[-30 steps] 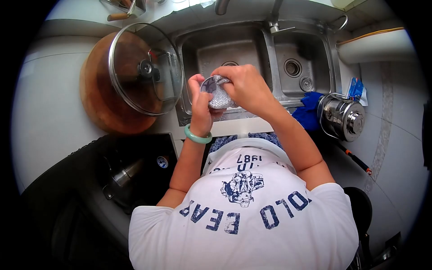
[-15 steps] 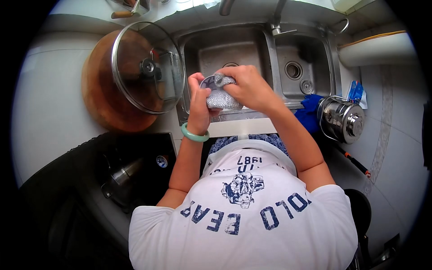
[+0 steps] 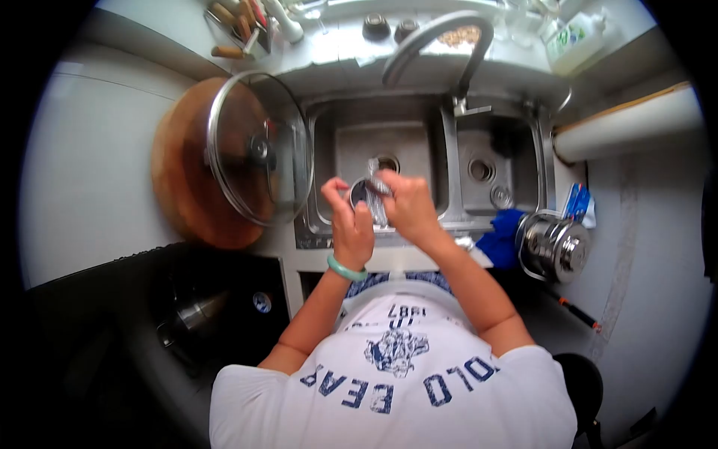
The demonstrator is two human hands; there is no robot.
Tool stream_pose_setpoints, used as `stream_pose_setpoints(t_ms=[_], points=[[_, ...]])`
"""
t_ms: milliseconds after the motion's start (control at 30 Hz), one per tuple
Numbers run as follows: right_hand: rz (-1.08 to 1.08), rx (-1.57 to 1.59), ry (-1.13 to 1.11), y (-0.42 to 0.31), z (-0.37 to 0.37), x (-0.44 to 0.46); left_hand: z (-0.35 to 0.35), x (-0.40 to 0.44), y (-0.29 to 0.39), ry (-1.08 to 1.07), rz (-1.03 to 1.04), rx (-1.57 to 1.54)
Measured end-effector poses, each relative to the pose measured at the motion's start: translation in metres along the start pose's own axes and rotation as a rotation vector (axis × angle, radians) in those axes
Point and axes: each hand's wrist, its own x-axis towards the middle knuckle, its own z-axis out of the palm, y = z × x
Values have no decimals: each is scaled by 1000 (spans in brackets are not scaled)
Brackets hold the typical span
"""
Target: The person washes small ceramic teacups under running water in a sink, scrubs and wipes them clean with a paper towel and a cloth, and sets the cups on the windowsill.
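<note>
Over the front of the large sink basin, my left hand point(image 3: 350, 228) grips a small round bowl point(image 3: 358, 193) by its side, its dark patterned inside partly showing. A jade-green bangle point(image 3: 347, 267) circles the left wrist. My right hand point(image 3: 410, 208) is closed on a crinkled silvery sheet, which looks like bubble wrap point(image 3: 376, 209), lying against the bowl's right side. A strip of it sticks up past the right fingers. Motion blurs both hands slightly, and the fingers hide much of the bowl.
A double steel sink point(image 3: 441, 127) with a curved faucet point(image 3: 441, 26) lies ahead. At left, a glass lid point(image 3: 284, 150) leans over a round wooden board point(image 3: 179, 172). A steel pot point(image 3: 550, 243) and blue cloth point(image 3: 499, 238) sit at right, near a white roll point(image 3: 628, 123).
The view has tilted up, showing more of the faucet and windowsill. The sheet covered the bowl's front before; now it is bunched along the right side, with a strip standing up.
</note>
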Motion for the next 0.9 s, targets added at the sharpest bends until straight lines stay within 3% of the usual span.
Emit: stream_pose_setpoints(t_ms=[133, 233, 433, 567, 667, 700, 767, 800, 833, 867, 900], points=[[29, 107, 42, 1, 9, -8, 2, 1, -2, 36, 33, 39], [65, -53, 5, 11, 7, -6, 7, -4, -8, -20, 6, 69], [121, -152, -45, 34, 14, 4, 20, 8, -33, 70, 195, 130], [331, 93, -101, 78, 32, 5, 38, 19, -66, 70, 181, 48], [513, 449, -9, 132, 40, 11, 47, 36, -89, -150, 90, 139], [576, 416, -21, 164, 41, 13, 52, 45, -100, -211, 110, 158], [665, -123, -78, 179, 33, 34, 58, 75, -116, -240, 131, 56], [669, -127, -79, 200, 33, 38, 54, 96, -101, -189, 78, -57], [682, -336, -138, 233, 39, 41, 51, 120, -91, -136, 27, -168], [690, -544, -199, 261, 45, 44, 52, 144, -89, -71, 72, -135], [690, -541, -201, 282, 49, 47, 54, 168, -88, -6, 118, -100]])
